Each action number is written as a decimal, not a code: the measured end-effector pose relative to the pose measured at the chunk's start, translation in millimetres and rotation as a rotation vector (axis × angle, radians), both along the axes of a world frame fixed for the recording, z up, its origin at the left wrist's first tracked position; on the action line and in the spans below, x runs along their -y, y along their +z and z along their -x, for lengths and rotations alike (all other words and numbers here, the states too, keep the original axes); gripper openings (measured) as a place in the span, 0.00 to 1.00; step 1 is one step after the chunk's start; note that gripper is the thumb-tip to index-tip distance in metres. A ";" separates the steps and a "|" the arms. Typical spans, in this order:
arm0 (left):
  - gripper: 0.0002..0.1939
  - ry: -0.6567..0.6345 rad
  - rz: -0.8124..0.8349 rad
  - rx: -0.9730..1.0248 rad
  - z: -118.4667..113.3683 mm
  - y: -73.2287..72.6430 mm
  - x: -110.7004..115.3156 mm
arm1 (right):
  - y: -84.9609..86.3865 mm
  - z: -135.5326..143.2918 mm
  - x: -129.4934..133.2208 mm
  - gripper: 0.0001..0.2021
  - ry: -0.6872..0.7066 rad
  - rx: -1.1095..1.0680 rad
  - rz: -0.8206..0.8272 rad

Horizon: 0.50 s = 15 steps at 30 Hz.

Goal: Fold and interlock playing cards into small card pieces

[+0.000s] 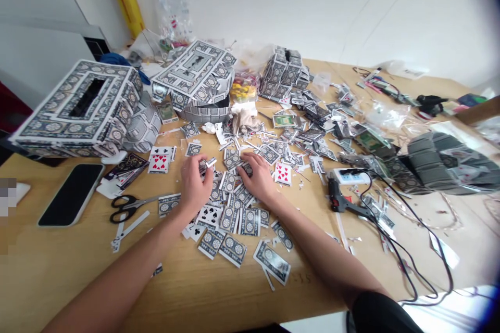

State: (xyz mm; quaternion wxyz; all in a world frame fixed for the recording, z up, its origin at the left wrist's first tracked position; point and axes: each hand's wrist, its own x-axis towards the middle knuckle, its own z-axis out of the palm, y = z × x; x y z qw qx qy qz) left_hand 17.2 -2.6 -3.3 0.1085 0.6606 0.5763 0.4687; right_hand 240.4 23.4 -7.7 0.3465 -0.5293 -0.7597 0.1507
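My left hand (196, 179) is closed on a small folded playing card (211, 162), pinched between thumb and fingers above the pile. To its right, my right hand (258, 174) rests low over the heap with fingers curved at a patterned card (246, 168); whether it grips that card I cannot make out. Around and below both hands lie many loose blue-grey patterned cards (233, 250), some folded or trimmed. A spades card (209, 215) shows face up between my forearms, and a hearts card (283, 173) lies right of my right hand.
Black-handled scissors (128, 207) and a phone (71, 195) lie at left. Card-covered boxes (78, 109) stand along the back. On the right are a glue gun (347, 203) with trailing cables, a power strip (350, 176) and a curved card-built piece (445, 158).
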 end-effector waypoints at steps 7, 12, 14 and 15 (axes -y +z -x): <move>0.15 -0.134 -0.064 -0.032 -1.3 12.1 5.0 | -0.9 -0.4 -0.3 0.07 0.039 -0.025 0.023; 0.12 -0.225 0.085 -0.163 6.2 23.3 -0.4 | 5.7 2.4 3.0 0.13 0.025 -0.135 -0.009; 0.07 -0.244 0.176 -0.276 10.8 29.4 -3.8 | 7.1 3.6 4.1 0.14 -0.012 -0.165 -0.026; 0.04 -0.265 0.216 -0.325 13.0 31.9 -5.0 | 7.3 4.0 4.5 0.15 -0.034 -0.177 -0.036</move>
